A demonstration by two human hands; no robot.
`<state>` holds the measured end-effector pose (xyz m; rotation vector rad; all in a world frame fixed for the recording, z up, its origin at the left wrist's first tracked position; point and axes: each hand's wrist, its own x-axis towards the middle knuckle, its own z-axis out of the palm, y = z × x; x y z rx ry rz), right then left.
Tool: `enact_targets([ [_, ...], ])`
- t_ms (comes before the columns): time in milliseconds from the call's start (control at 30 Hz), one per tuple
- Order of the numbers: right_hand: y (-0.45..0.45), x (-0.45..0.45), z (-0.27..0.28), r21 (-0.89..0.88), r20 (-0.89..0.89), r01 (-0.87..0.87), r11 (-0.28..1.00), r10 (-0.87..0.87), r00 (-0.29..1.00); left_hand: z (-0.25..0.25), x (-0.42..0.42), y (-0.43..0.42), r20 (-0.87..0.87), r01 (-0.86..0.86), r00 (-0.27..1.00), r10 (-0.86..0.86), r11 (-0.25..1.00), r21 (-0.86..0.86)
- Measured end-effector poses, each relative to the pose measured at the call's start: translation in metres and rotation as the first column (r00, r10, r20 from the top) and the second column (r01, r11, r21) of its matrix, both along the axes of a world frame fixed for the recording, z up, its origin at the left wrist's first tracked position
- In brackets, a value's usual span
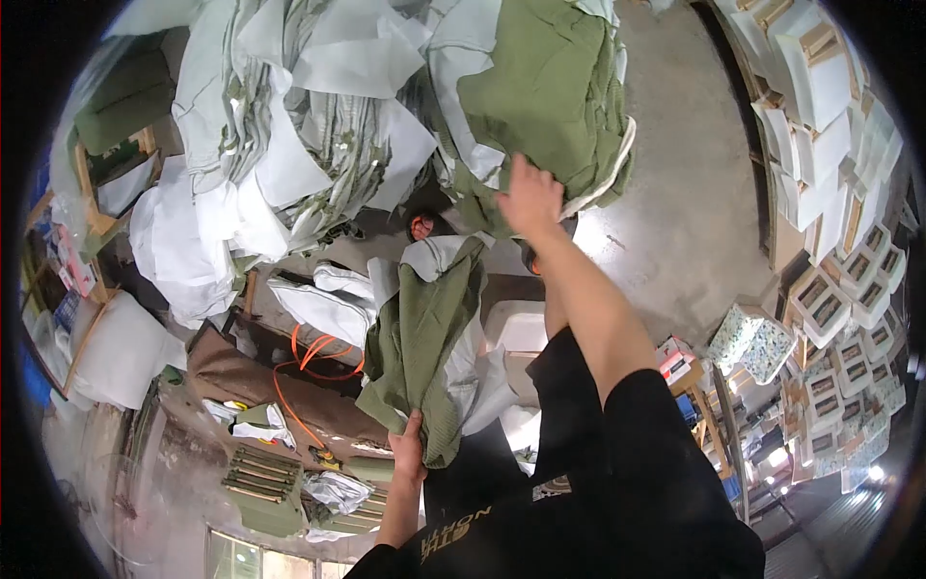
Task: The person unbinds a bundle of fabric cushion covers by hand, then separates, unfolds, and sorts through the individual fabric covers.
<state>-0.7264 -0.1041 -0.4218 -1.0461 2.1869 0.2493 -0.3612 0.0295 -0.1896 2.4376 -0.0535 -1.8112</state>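
A bundled green ribbed fabric piece with white backing hangs in front of me, and my left hand grips its lower edge. My right hand is stretched out over a larger green fabric pile, touching its lower front part; the fingers are bent, and whether they pinch the cloth is not clear. A white strip curves along that pile's right edge. Left of it lies a big heap of pale and green fabric pieces with white sheets.
An orange cord loops over a brown covered surface at the left. White frames and foam-like blocks are stacked at the right. Green slatted pieces lie lower left. Bare concrete floor shows right of the green pile.
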Motion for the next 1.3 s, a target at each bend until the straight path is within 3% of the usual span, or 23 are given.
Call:
enact_targets([
  [33,0.007,-0.01,-0.015,0.265,0.036,-0.067,0.962,0.059,0.998,0.003,-0.004,-0.004,0.003,0.008,1.0,-0.008,1.0,-0.011],
  [133,0.015,-0.018,-0.023,0.152,0.125,-0.33,0.932,0.313,0.941,0.0,-0.004,-0.001,0.02,0.059,0.998,-0.058,0.996,-0.061],
  [167,0.026,-0.008,-0.018,-0.076,0.064,-0.308,0.948,0.313,0.948,0.001,-0.004,0.002,0.022,0.086,0.996,-0.085,0.994,-0.073],
  [233,0.018,0.015,0.045,-0.187,0.131,-0.417,0.89,0.443,0.887,-0.002,-0.013,-0.001,0.034,0.099,0.995,-0.097,0.993,-0.064],
  [267,0.027,0.028,0.069,-0.397,0.128,-0.404,0.824,0.486,0.865,-0.004,-0.019,-0.002,0.038,0.101,0.994,-0.099,0.993,-0.066],
  [367,0.063,0.092,0.146,-0.482,0.494,-0.49,0.727,0.687,0.533,-0.011,-0.021,0.001,-0.01,0.123,0.992,-0.124,0.986,-0.11],
  [400,0.085,0.115,0.177,-0.551,0.522,-0.494,0.673,0.74,0.424,-0.007,-0.02,-0.001,-0.077,0.058,0.995,-0.063,0.996,-0.065],
  [433,0.096,0.136,0.209,-0.479,0.701,-0.506,0.718,0.659,0.271,0.0,-0.015,-0.002,-0.138,-0.005,0.99,0.003,1.0,-0.016],
  [500,0.152,0.19,0.219,-0.532,0.753,-0.23,0.815,0.579,0.311,0.008,0.009,0.007,-0.217,-0.119,0.965,0.145,0.984,0.13],
  [533,0.146,0.197,0.223,-0.539,0.777,-0.089,0.838,0.535,0.333,0.023,0.005,-0.004,-0.192,-0.328,0.907,0.375,0.915,0.235],
  [633,0.102,0.185,0.218,-0.307,0.932,-0.335,0.891,0.352,0.083,0.01,0.038,0.021,-0.132,0.004,0.991,0.017,0.988,0.155],
  [667,0.093,0.177,0.205,-0.244,0.937,-0.258,0.935,0.295,0.184,0.009,0.046,0.028,-0.146,0.166,0.978,-0.152,0.982,0.089],
  [700,0.084,0.163,0.179,-0.221,0.923,-0.09,0.971,0.238,0.302,0.013,0.007,0.006,-0.027,0.036,0.999,-0.034,0.997,0.071],
  [767,0.033,0.103,0.14,-0.109,0.633,0.36,0.927,-0.214,0.744,0.008,0.0,0.011,-0.055,0.02,0.998,-0.02,1.0,0.002],
  [800,0.003,0.059,0.127,-0.133,0.524,0.632,0.764,-0.487,0.699,0.012,-0.009,0.007,-0.03,0.018,0.999,-0.018,1.0,-0.002],
  [833,0.005,0.03,0.073,-0.311,0.307,0.697,0.647,-0.625,0.717,0.011,-0.004,0.01,-0.051,0.004,0.999,-0.003,1.0,0.005],
  [867,0.002,0.0,0.024,-0.531,-0.082,0.543,0.65,-0.677,0.731,0.007,0.004,0.016,-0.074,-0.007,0.997,0.008,1.0,0.011],
  [900,-0.007,-0.031,0.018,-0.545,-0.023,0.681,0.489,-0.821,0.571,0.004,0.009,0.017,-0.098,-0.016,0.995,0.017,1.0,0.015],
  [967,-0.002,-0.061,-0.008,-0.318,-0.188,0.666,0.675,-0.733,0.653,0.008,-0.003,0.004,-0.097,-0.017,0.995,0.018,1.0,0.013],
  [1100,0.013,-0.064,-0.007,-0.382,-0.303,0.296,0.875,-0.422,0.855,0.001,0.012,0.017,-0.101,0.019,0.995,-0.019,1.0,0.0],
  [1200,0.018,-0.051,0.031,-0.007,-0.076,0.478,0.878,-0.477,0.876,0.001,0.002,0.013,-0.059,0.061,0.996,-0.064,0.997,-0.047],
  [1267,0.053,-0.023,0.037,-0.29,0.004,0.317,0.903,-0.33,0.944,0.002,-0.007,0.007,-0.046,0.051,0.998,-0.052,0.998,-0.025],
  [1300,0.057,-0.006,0.064,-0.517,0.021,0.135,0.845,-0.145,0.989,0.0,-0.003,0.009,-0.059,0.062,0.996,-0.065,0.997,-0.048],
])
